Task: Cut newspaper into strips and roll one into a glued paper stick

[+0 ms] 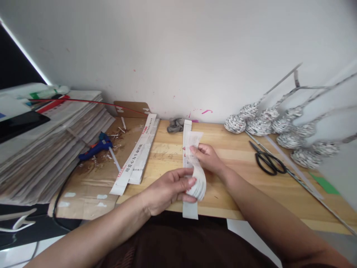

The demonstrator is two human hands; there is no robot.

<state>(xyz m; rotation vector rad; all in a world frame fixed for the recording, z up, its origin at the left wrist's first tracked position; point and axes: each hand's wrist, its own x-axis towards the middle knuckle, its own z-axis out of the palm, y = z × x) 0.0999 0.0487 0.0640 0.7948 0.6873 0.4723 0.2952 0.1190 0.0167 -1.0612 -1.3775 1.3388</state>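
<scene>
Between my hands is a strip of printed newspaper (198,175), bent into a curve with its lower end curling toward me. My left hand (177,185) grips the lower, curled part between thumb and fingers. Higher up, my right hand (205,154) pinches the same strip near its top end. Beneath it, a flat stack of paper strips (190,211) lies lengthwise on the wooden table (167,156), its near end reaching past the front edge. Left of my hands rest more printed newspaper strips (136,152), piled at a slant.
Black-handled scissors (269,162) and a long thin rod (306,190) lie at right, before several woven paper gourd shapes (259,124). A blue glue gun (96,147) sits on cardboard (83,190) beside a tall newspaper stack (55,149). A grey crumpled cloth (175,125) is by the wall.
</scene>
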